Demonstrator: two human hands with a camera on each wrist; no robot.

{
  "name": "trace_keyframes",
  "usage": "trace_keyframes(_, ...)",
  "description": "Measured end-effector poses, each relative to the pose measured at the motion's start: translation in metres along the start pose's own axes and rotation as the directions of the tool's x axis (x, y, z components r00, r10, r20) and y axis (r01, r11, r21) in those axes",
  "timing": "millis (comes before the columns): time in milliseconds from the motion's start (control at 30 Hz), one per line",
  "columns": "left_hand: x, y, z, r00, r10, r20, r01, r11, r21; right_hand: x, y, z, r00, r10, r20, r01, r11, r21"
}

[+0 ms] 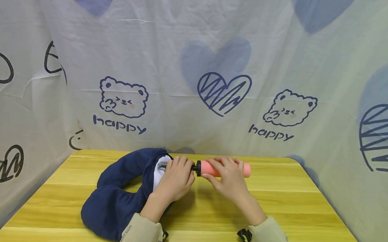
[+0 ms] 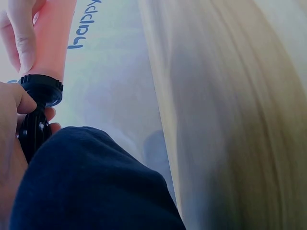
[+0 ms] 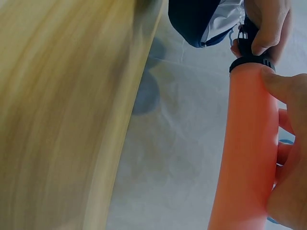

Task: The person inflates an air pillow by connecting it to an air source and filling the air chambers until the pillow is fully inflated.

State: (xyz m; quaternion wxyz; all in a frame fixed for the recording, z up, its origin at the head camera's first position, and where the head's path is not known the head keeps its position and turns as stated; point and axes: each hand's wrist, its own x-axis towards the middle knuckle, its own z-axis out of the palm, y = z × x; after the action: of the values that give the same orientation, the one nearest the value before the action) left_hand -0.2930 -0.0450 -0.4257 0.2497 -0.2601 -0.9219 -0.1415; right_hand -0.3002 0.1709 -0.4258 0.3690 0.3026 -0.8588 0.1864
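Note:
A pink hand pump (image 1: 208, 168) with a black collar and black handle is held level above the table. My right hand (image 1: 232, 179) grips its pink barrel, thumb near the collar in the right wrist view. My left hand (image 1: 176, 179) holds the black handle (image 2: 36, 127), fingers curled round it. A thin dark nozzle end points left into the opening of a navy U-shaped neck pillow (image 1: 114, 207), where white lining (image 1: 159, 173) shows. My left hand covers much of that joint, so how the nozzle meets the pillow cannot be told.
A yellow wood-grain table (image 1: 290, 210) lies under everything. Behind it hangs a pale curtain (image 1: 187, 135) printed with hearts and bears, and more cloth closes both sides. Black wrist straps (image 1: 244, 235) sit at the sleeves.

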Motion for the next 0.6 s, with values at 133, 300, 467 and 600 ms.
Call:
trace_keyframes(133, 0.0, -0.001, -0.001, 1.0, -0.022, 0.002, 0.022, 1.0, -0.01, 0.001, 0.001, -0.001, 1.0, 0.0, 0.004, 0.0, 1.0, 0.005)
trace_keyframes(300, 0.001, -0.005, -0.003, 0.999, -0.04, -0.003, 0.04, 0.999, -0.028, 0.002, 0.004, -0.002, 1.0, -0.006, 0.002, 0.006, 1.0, -0.005)
trace_keyframes(467, 0.001, -0.009, -0.005, 0.999, -0.054, -0.004, 0.054, 0.998, -0.043, 0.002, 0.01, -0.006, 1.0, 0.012, 0.02, -0.012, 1.0, -0.006)
trace_keyframes(600, 0.001, -0.014, -0.008, 0.998, -0.06, -0.002, 0.06, 0.997, -0.049, 0.003, 0.016, -0.01, 0.999, 0.017, 0.027, -0.016, 1.0, -0.01)
